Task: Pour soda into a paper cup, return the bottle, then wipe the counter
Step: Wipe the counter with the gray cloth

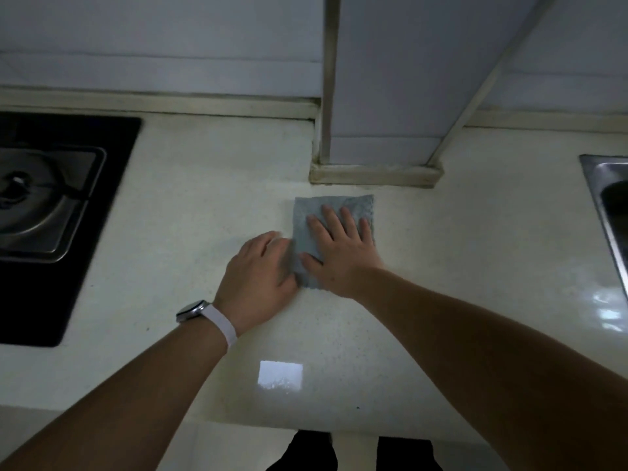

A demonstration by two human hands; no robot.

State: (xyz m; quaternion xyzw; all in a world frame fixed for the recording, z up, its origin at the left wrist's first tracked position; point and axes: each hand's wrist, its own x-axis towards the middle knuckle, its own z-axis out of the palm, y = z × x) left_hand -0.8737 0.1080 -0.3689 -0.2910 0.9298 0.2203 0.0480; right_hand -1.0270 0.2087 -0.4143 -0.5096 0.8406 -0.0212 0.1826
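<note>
A square grey-blue microfibre cloth lies flat on the pale cream speckled stone counter, just in front of the base of a white tiled column. The right hand rests palm-down on the cloth with its 4 fingers straight and spread, pressing it to the counter rather than grasping it. The left hand sits at the cloth's left edge, touching it; its fingertips are hidden against the fabric and blurred, so I cannot tell whether it pinches that edge or only lies against it. The left wrist carries a round silver watch on a white strap. Well to the left of both hands is a black glass gas hob with a steel burner tray. Well to the right, at the frame's edge, is the rim of a stainless steel sink.
</note>
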